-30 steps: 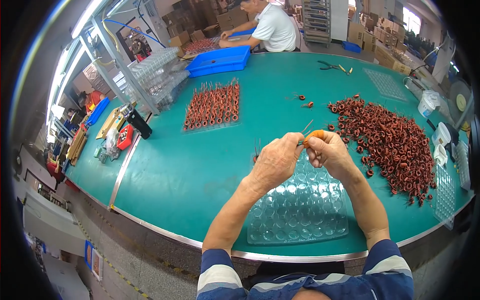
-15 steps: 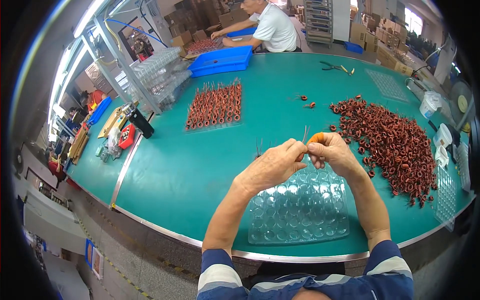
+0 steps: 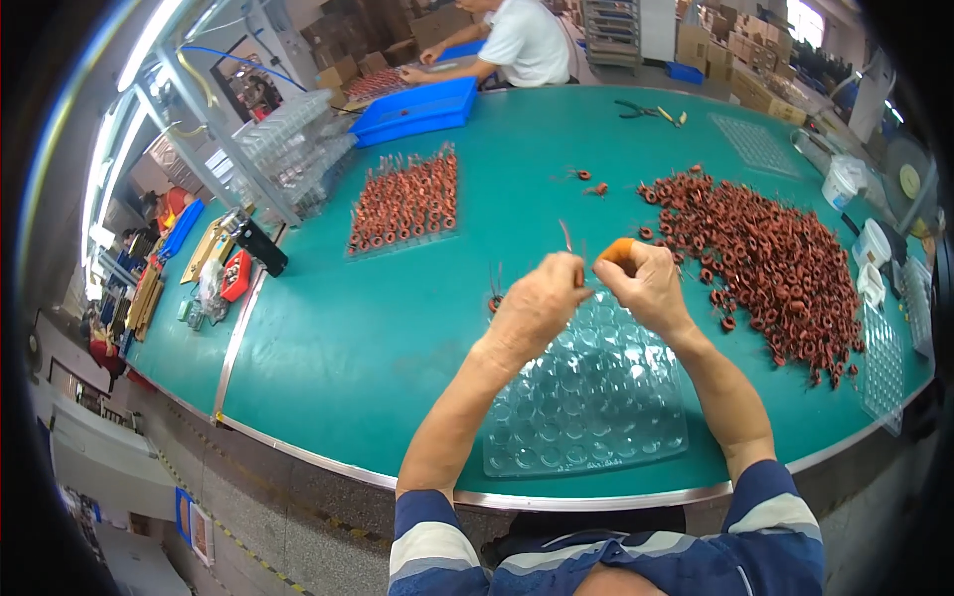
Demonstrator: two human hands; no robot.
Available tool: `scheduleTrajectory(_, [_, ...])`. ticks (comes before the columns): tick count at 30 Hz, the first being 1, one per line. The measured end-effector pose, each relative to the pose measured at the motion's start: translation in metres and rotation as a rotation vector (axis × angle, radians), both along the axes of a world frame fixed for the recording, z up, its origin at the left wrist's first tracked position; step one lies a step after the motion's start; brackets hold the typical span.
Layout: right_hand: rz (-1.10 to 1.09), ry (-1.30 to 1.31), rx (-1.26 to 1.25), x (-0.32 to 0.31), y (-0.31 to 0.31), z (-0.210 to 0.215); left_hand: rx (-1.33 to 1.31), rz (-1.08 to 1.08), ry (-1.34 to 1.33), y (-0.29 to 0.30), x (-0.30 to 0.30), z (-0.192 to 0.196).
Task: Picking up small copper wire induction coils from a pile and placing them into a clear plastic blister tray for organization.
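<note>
My left hand (image 3: 540,301) is closed on a small red wire-wound ring coil, mostly hidden by the fingers. Its thin wire leads (image 3: 566,236) stick up above the fingertips. Close beside it, my right hand (image 3: 644,286) has thumb and forefinger bent together, with an orange cover (image 3: 618,250) on a finger. What the right fingers grip, if anything, is hidden. Below both hands lies a clear plastic tray (image 3: 586,417) with rows of round pockets. Another ring coil (image 3: 494,302) with upright leads sits by the tray's far left corner, next to my left hand.
A large heap of red ring coils (image 3: 765,263) spreads at the right. A filled tray of coils (image 3: 402,204) stands far left, with a blue bin (image 3: 415,111) behind. Two loose coils (image 3: 594,189), pliers (image 3: 646,112) and a black cylinder (image 3: 260,246) are on the green table. A person (image 3: 527,45) works opposite.
The view has shifted slightly. My left hand has turned, hiding the coil more, and the leads now lean left. My right fingers have drawn a little apart from the left ones.
</note>
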State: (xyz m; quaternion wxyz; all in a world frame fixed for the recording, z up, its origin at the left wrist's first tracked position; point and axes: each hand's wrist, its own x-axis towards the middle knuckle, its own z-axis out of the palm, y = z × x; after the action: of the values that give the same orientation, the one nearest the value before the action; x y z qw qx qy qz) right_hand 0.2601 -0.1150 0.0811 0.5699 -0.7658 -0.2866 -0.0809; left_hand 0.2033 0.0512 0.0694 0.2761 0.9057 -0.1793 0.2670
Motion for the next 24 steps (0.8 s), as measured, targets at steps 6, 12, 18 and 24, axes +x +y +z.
scheduleTrajectory(6, [0.162,0.330,0.303,-0.005,-0.001,0.012,-0.918,-0.463,0.266,-0.002,0.003,-0.006])
scheduleTrajectory(12, [0.278,0.388,0.316,0.002,-0.007,0.014,-1.073,-0.548,0.183,-0.018,0.004,-0.017])
scheduleTrajectory(18, [0.059,-0.053,0.062,-0.015,-0.002,0.016,-0.574,-0.180,0.179,-0.015,0.002,-0.013])
scheduleTrajectory(24, [0.003,0.031,0.227,0.001,-0.012,0.013,-0.727,-0.290,0.206,-0.009,0.006,-0.013])
